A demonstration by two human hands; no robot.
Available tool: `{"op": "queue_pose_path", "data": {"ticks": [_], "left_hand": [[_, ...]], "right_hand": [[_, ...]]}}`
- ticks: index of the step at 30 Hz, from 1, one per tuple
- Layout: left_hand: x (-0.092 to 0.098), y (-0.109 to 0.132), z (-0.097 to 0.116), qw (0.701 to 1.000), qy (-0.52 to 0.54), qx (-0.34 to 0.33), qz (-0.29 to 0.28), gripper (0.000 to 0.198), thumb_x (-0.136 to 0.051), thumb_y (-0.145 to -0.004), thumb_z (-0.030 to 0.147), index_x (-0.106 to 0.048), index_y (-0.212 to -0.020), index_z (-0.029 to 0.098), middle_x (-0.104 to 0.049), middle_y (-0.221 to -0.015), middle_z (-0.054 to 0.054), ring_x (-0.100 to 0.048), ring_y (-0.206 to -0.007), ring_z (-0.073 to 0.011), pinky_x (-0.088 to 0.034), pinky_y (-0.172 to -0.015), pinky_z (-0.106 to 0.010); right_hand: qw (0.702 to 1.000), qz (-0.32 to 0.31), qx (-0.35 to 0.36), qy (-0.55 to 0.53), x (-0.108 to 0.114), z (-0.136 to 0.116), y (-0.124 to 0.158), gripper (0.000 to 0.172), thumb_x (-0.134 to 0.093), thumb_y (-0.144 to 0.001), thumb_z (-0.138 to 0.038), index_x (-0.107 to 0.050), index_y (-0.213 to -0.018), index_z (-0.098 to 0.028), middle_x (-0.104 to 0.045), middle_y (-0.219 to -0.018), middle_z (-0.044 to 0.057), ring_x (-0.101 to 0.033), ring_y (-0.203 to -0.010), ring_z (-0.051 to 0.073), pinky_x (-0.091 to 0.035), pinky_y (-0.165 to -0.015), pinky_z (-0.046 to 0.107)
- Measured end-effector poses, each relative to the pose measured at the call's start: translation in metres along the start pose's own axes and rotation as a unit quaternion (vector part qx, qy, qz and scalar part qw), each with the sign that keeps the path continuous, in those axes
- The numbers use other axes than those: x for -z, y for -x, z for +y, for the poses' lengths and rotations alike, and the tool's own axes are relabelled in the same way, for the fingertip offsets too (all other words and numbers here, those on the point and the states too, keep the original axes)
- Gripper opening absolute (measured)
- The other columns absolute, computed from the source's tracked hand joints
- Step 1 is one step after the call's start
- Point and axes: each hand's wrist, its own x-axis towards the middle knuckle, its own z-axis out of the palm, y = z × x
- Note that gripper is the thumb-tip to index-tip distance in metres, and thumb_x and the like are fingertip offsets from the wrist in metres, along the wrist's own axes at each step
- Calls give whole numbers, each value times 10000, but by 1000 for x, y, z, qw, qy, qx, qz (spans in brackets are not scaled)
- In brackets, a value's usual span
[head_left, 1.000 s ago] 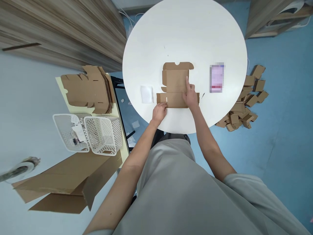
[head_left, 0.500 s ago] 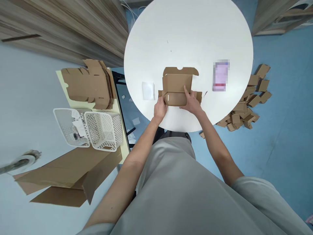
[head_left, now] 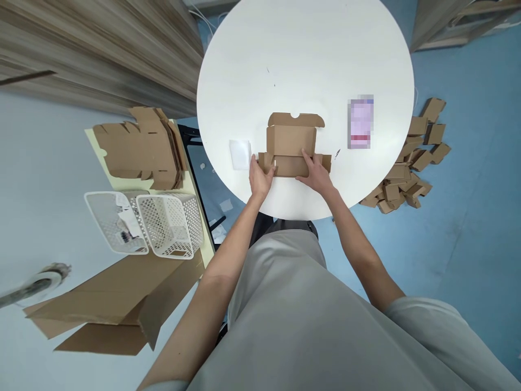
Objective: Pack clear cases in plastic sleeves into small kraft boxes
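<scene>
A partly folded brown cardboard box (head_left: 291, 141) lies at the near side of the round white table (head_left: 309, 65), its lid panel flat and pointing away from me. At the box's left end, my left hand (head_left: 260, 176) has thumb and fingers apart around the side flap. My right hand (head_left: 315, 171) grips the near wall at the right, with fingers reaching over into the box. Just left of my left hand is a small white packet (head_left: 240, 155). A pink and white item, pixelated, (head_left: 361, 124) rests on the table's right part.
Flattened cardboard boxes (head_left: 136, 149) are stacked on a side table at the left, beside two white perforated baskets (head_left: 171, 225). A large open carton (head_left: 109, 293) is below them. Folded small boxes (head_left: 401, 174) are heaped on the floor at the right.
My left hand has opened wider at the box's left end, and the left flap shows more. The right hand keeps its hold. The whole view has shifted slightly.
</scene>
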Motion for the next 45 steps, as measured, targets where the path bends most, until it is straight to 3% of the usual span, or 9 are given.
{"op": "queue_pose_path", "data": {"ticks": [3, 9, 16, 20, 25, 28, 32, 39, 45], "left_hand": [[-4, -1, 4, 998, 19, 60, -30, 673, -863, -992, 357, -591, -1583, 186, -675, -1534, -211, -735, -1373, -328, -590, -1218, -470], [-3, -6, 19, 992, 59, 94, -54, 395, -697, -1091, 404, -686, -1404, 164, -772, -1365, -176, -790, -1228, -269, -632, -1077, -387], [-10, -6, 31, 996, -53, 54, -44, 84, -673, -1006, 205, -674, -1087, 227, -787, -1170, -101, -760, -1073, -278, -604, -1042, -456], [-10, -7, 34, 993, -111, 2, -45, 151, -604, -983, 95, -597, -974, 246, -719, -1146, -119, -717, -1082, -304, -587, -1047, -487], [-13, -4, 39, 989, -137, -3, -46, 180, -574, -999, 67, -566, -993, 246, -680, -1196, -140, -709, -1096, -318, -579, -1055, -489], [-14, -3, 40, 991, -131, 1, -42, 184, -568, -1005, 61, -573, -1018, 244, -670, -1221, -147, -712, -1141, -333, -573, -1082, -493], [-14, -3, 39, 990, -130, 3, -46, 178, -564, -1002, 67, -583, -1032, 241, -668, -1210, -146, -709, -1144, -336, -577, -1094, -507], [-14, 1, 42, 991, -130, 1, -36, 162, -588, -991, 87, -572, -1006, 247, -668, -1191, -127, -714, -1141, -308, -579, -1103, -474], [-11, 6, 47, 991, -133, 7, -34, 146, -589, -1009, 143, -538, -955, 269, -659, -1130, -94, -715, -1089, -285, -594, -1078, -466]], "right_hand": [[1000, -1, -3, -1, 1, -1, -1, 1228, -855, -974, -409, -43, -1893, -364, -302, -1862, 220, -616, -1498, 504, -651, -1107, 655], [1000, -1, -1, 1, 3, -3, -4, 1262, -923, -914, -379, -119, -1888, -371, -246, -1890, 212, -592, -1535, 497, -664, -1096, 643], [1000, -1, -2, -7, 2, -3, -4, 1217, -939, -891, -369, -224, -1876, -349, -275, -1878, 213, -613, -1513, 484, -668, -1089, 628], [1000, 1, -4, -19, 3, -9, 5, 1143, -903, -919, -381, -271, -1867, -296, -279, -1869, 239, -640, -1475, 479, -642, -1125, 652], [979, 189, -43, -58, 1, 6, 28, 702, -552, -1121, -416, -417, -1787, -237, -484, -1746, 219, -479, -1635, 404, -501, -1297, 667], [945, 272, -160, -82, -3, 26, 36, 533, -453, -1150, -447, -609, -1565, -153, -672, -1491, 256, -635, -1435, 388, -563, -1206, 631], [947, 227, -189, -128, -12, 23, 41, 421, -365, -1182, -447, -670, -1305, -184, -781, -1206, 189, -769, -1052, 306, -645, -1003, 511], [982, 162, -92, -35, -31, -34, 38, 401, -469, -1193, -508, -670, -1333, -192, -581, -1628, 258, -679, -1382, 360, -640, -1025, 462], [968, 161, -156, -108, -26, -12, 16, 254, -427, -1209, -352, -623, -1284, -209, -730, -1239, 135, -712, -987, 239, -578, -865, 357]]}}
